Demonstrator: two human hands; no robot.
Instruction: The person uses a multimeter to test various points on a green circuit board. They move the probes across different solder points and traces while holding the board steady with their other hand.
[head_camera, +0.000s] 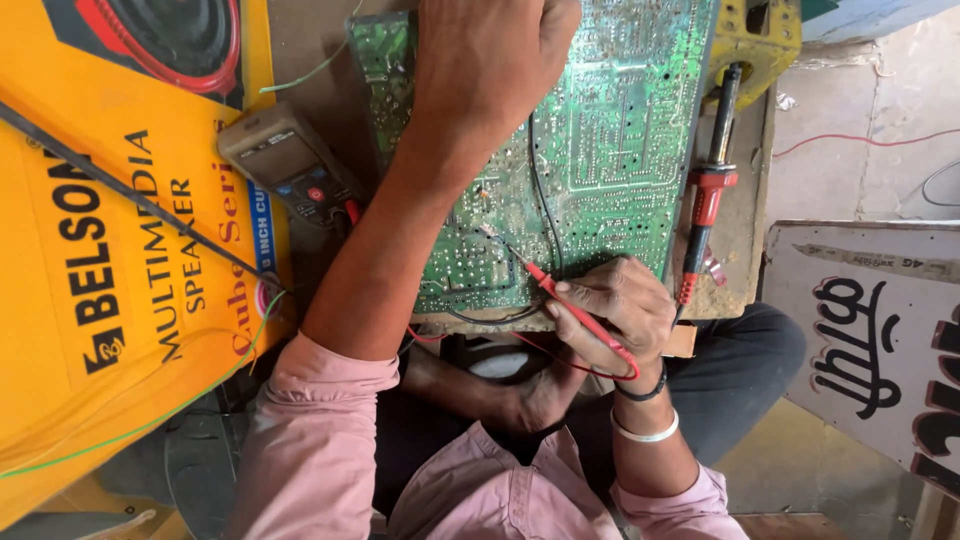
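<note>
Red multimeter probe (580, 315) sits pinched in our rt hand (620, 310) fingers, tip angled up-left onto green solder-side circuit board (600, 140) on counter; our lt hand (490, 60), fingers curled, presses board's far edge.

From where I stand, the left hand (490, 60) runs off the top edge, its fingers out of sight, so what they grip is unclear. That forearm covers part of the green circuit board (610, 140). The multimeter (290, 165) display is too small to read.
</note>
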